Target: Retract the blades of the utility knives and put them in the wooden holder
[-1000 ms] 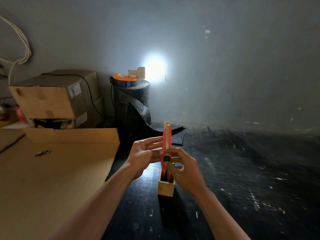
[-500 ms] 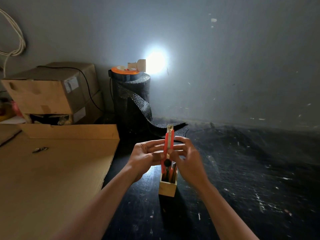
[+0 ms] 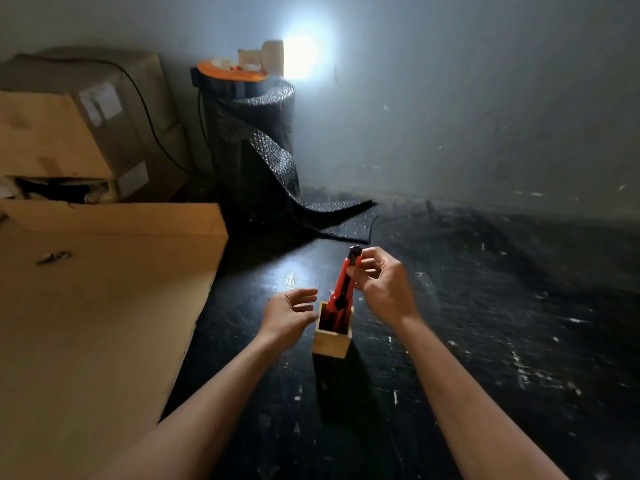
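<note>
A small square wooden holder (image 3: 331, 344) stands on the black floor mat between my arms. A red utility knife (image 3: 345, 284) leans with its lower end inside the holder's mouth, its black top end pointing up and away; no blade shows. My right hand (image 3: 382, 289) pinches the knife near its upper end. More red knife bodies sit inside the holder. My left hand (image 3: 290, 315) hovers just left of the holder, fingers apart and curled, holding nothing.
A large flat cardboard sheet (image 3: 97, 306) covers the left, with a small metal piece (image 3: 53, 258) on it. Cardboard boxes (image 3: 79, 126) are stacked behind. A black mesh roll (image 3: 252, 150) with an orange-topped item stands by the wall, under a bright light.
Both hands held the knife upright above the holder before. Now the left hand has let go and moved left, and the right hand has lowered the knife's end into the holder.
</note>
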Motion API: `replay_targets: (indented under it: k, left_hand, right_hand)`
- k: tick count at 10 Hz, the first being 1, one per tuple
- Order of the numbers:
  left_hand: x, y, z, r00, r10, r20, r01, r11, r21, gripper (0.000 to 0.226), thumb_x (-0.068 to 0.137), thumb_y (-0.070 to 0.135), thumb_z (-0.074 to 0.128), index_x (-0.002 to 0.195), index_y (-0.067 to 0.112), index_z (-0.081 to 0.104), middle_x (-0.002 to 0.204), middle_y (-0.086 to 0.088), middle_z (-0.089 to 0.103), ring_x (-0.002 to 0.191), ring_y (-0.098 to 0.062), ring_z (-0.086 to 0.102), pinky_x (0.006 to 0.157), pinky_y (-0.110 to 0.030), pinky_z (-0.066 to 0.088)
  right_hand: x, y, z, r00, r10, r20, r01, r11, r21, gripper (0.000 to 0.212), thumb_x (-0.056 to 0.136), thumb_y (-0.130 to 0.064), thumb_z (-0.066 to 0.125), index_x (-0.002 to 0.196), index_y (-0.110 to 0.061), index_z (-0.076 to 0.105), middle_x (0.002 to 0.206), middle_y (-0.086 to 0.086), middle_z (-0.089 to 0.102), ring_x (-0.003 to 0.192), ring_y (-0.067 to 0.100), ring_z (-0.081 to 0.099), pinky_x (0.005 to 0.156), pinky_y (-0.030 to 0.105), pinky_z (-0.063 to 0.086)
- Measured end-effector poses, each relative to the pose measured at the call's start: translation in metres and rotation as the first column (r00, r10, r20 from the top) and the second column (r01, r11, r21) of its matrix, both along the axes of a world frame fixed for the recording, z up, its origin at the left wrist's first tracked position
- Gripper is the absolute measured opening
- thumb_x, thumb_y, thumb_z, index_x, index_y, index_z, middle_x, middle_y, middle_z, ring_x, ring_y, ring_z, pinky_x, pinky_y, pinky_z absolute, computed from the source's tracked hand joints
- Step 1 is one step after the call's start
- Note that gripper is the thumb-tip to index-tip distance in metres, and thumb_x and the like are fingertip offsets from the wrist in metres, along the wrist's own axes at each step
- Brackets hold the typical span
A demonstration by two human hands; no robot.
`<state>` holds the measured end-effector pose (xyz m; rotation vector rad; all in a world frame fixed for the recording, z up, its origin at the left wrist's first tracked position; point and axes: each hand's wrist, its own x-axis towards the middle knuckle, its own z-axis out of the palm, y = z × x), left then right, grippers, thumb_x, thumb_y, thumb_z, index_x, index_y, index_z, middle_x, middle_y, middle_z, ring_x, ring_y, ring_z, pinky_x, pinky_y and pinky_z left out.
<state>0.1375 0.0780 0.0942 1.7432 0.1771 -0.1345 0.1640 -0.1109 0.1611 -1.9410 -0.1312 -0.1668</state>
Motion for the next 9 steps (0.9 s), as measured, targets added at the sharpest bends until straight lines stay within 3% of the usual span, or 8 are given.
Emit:
replay_targets:
  k: [1, 3, 4, 6, 7, 8, 9]
  left_hand:
    - [0.006, -0.006, -0.025, 0.998, -0.016, -0.063, 0.023, 0.993, 0.114, 0.058, 0.082, -0.002, 0.080, 0.136, 0.010, 0.064, 0.135, -0.013, 0.069, 0.121, -0.024, 0.067, 0.100, -0.040, 0.058]
    - [0.017, -0.019, -0.052, 0.991, 0.003, -0.136, 0.031, 0.968, 0.247, 0.077, 0.082, 0.011, 0.084, 0.150, 0.015, 0.050, 0.146, -0.010, 0.060, 0.131, -0.027, 0.060, 0.108, -0.046, 0.052]
    - [0.022, -0.023, -0.062, 0.988, 0.009, -0.156, 0.033, 0.964, 0.264, 0.071, 0.086, 0.012, 0.080, 0.150, 0.014, 0.050, 0.146, -0.009, 0.062, 0.131, -0.026, 0.061, 0.110, -0.044, 0.050]
    - [0.027, -0.028, -0.074, 0.985, 0.052, -0.165, -0.009, 0.968, 0.251, 0.052, 0.089, 0.002, 0.071, 0.138, 0.020, 0.065, 0.135, -0.003, 0.071, 0.128, -0.021, 0.064, 0.112, -0.041, 0.049]
    - [0.027, -0.028, -0.076, 0.982, 0.073, -0.176, -0.030, 0.972, 0.235, 0.051, 0.089, 0.000, 0.071, 0.137, 0.018, 0.067, 0.134, -0.003, 0.071, 0.127, -0.021, 0.064, 0.112, -0.042, 0.049]
    - [0.026, -0.029, -0.077, 0.981, 0.075, -0.177, -0.039, 0.979, 0.198, 0.050, 0.090, 0.001, 0.071, 0.137, 0.016, 0.066, 0.135, -0.005, 0.071, 0.128, -0.023, 0.064, 0.111, -0.044, 0.050]
    - [0.021, -0.027, -0.076, 0.972, 0.114, -0.205, -0.077, 0.980, 0.183, 0.052, 0.092, 0.002, 0.071, 0.142, 0.010, 0.059, 0.140, -0.008, 0.067, 0.132, -0.025, 0.061, 0.112, -0.041, 0.049]
  right_hand:
    - [0.014, -0.002, -0.022, 0.998, -0.020, -0.063, 0.017, 0.998, -0.057, 0.009, 0.087, -0.016, 0.075, 0.092, -0.020, 0.068, 0.088, 0.000, 0.073, 0.084, 0.020, 0.072, 0.076, 0.049, 0.062]
    - [0.020, 0.002, -0.063, 0.989, -0.038, -0.140, 0.009, 0.980, -0.200, 0.004, 0.089, -0.015, 0.072, 0.092, -0.017, 0.069, 0.087, -0.003, 0.074, 0.082, 0.012, 0.070, 0.069, 0.026, 0.054]
    - [0.022, 0.006, -0.080, 0.983, -0.052, -0.177, 0.007, 0.970, -0.243, 0.004, 0.089, -0.015, 0.071, 0.091, -0.018, 0.070, 0.088, -0.002, 0.075, 0.084, 0.015, 0.071, 0.066, 0.023, 0.051]
    - [0.023, 0.009, -0.099, 0.965, -0.071, -0.252, -0.021, 0.939, -0.344, 0.009, 0.088, -0.015, 0.067, 0.095, -0.019, 0.071, 0.093, 0.001, 0.076, 0.088, 0.020, 0.071, 0.079, 0.038, 0.058]
    - [0.022, 0.006, -0.101, 0.954, -0.073, -0.289, -0.028, 0.944, -0.330, 0.014, 0.088, -0.015, 0.068, 0.102, -0.017, 0.073, 0.100, 0.002, 0.077, 0.094, 0.019, 0.071, 0.084, 0.037, 0.058]
    - [0.021, 0.000, -0.095, 0.964, -0.067, -0.258, -0.017, 0.950, -0.310, 0.016, 0.088, -0.013, 0.071, 0.103, -0.017, 0.073, 0.099, 0.000, 0.077, 0.093, 0.016, 0.071, 0.084, 0.034, 0.058]
    - [0.016, -0.008, -0.078, 0.985, -0.079, -0.151, 0.031, 0.953, -0.300, 0.022, 0.089, -0.011, 0.072, 0.111, -0.012, 0.071, 0.105, 0.004, 0.075, 0.097, 0.015, 0.069, 0.078, 0.014, 0.049]
